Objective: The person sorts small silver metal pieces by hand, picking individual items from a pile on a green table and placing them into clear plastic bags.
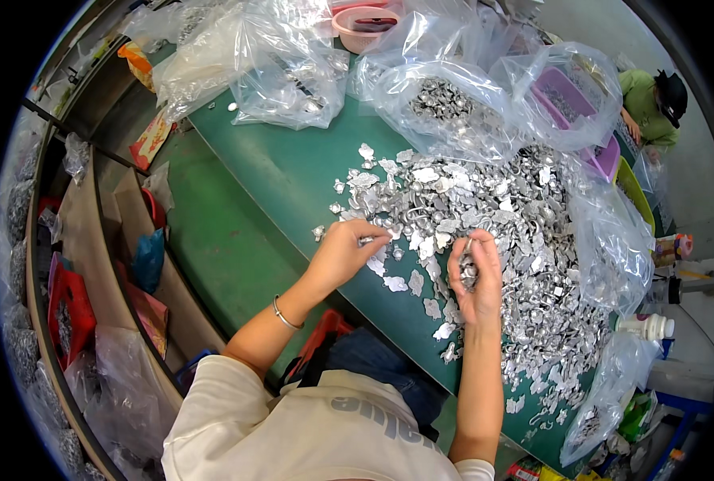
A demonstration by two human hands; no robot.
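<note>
- Silvery metal pieces (501,232) lay heaped on the green desk (293,176), the pile spreading up and to the right of both sets of fingers.
- The left hand (342,252) reached forward to the near edge of the heap, its fingers (377,238) pinched together on a small piece, with flat scraps lying just beyond and below the tips.
- The right hand (476,276) was raised a little over the heap, palm turned inward, its fingers (489,250) curled closed around a few small shiny parts (469,274); exactly how many it held could not be told.
- Clear plastic bags (445,108) with more metal parts sat well past the fingers, and a purple tray (573,112) sat inside another bag further right.
- A white bottle (647,325) stood to the right of the right hand, beyond the heap.
- Another person's sleeve (639,96), green, showed at the far right corner, well apart.
- To sort well here, it seemed wise to pick from the thin near edge, one piece per pinch, and keep the cupped hand level so nothing slipped out.
- Edges looked sharp, so a light grip seemed best.
</note>
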